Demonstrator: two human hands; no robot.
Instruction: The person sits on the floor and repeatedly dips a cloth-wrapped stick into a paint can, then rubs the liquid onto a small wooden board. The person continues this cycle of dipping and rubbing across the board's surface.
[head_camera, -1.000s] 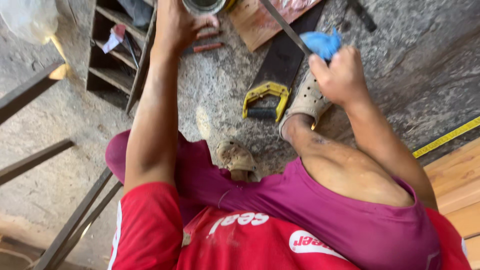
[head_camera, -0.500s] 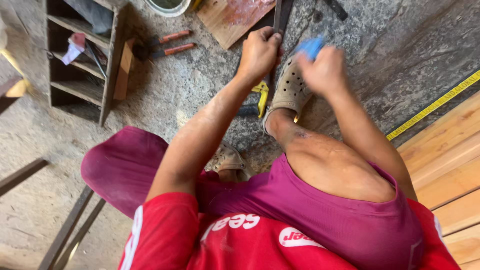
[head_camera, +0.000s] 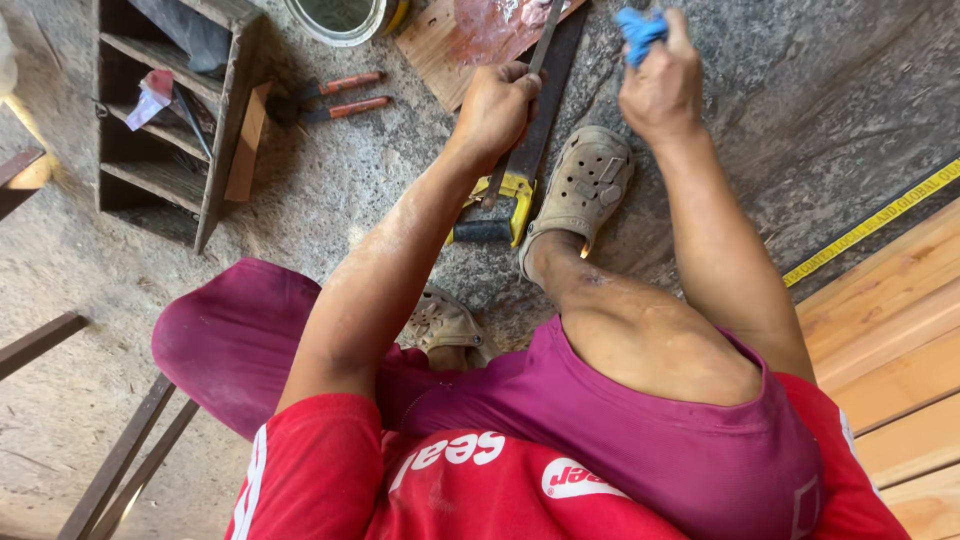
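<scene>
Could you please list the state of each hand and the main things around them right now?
Left hand: closed around a thin metal bar.
Right hand: clenched on a blue cloth.
Hand saw: lying flat on the floor.
Pliers: lying on the floor, untouched.
Tape measure: extended.

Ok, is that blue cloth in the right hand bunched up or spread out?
Bunched up. The blue cloth is wadded into a small lump, pinched in the right hand, with only a crumpled end showing above the fingers.

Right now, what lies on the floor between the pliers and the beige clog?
In the head view, between the pliers and the clog lies a yellow-handled handsaw, with the left hand gripping a thin metal strip over it.
</scene>
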